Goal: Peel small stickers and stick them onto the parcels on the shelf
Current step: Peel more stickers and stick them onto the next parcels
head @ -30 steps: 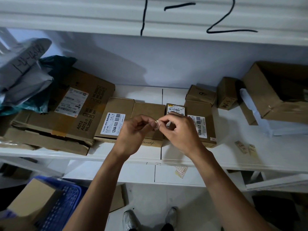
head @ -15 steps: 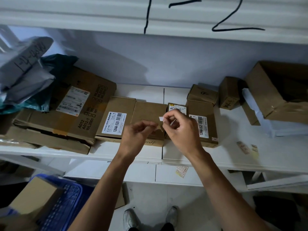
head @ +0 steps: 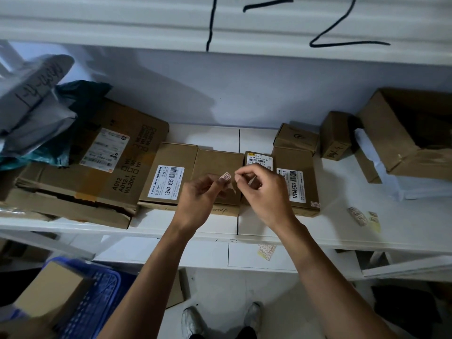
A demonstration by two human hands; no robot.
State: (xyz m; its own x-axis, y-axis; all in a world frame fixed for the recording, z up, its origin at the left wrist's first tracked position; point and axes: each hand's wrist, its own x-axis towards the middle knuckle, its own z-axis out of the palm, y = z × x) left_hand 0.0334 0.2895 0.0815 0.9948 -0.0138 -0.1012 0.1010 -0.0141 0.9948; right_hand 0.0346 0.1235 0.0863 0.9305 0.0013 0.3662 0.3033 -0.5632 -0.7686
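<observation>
My left hand (head: 198, 199) pinches a small white sticker (head: 224, 177) with red print at its fingertips; a pale strip hangs just below it. My right hand (head: 265, 192) is closed a short gap to the right, with a pale scrap of backing paper (head: 252, 181) in its fingers. Both hands hover over a plain flat parcel (head: 217, 165) on the white shelf (head: 342, 238). Beside it lie a labelled flat parcel (head: 166, 177) on the left, and a small yellow-labelled box (head: 259, 158) and another labelled parcel (head: 297, 184) on the right.
A large carton (head: 97, 162) and grey mailer bags (head: 31, 99) fill the shelf's left. Small boxes (head: 296, 138) and an open carton (head: 411, 133) stand at the right. Loose sticker strips (head: 358, 216) lie on the shelf. A blue crate (head: 93, 294) sits below left.
The hands were pressed together peeling; they have drawn apart, and the sticker now stands free at my left fingertips. The right hand shifted slightly right.
</observation>
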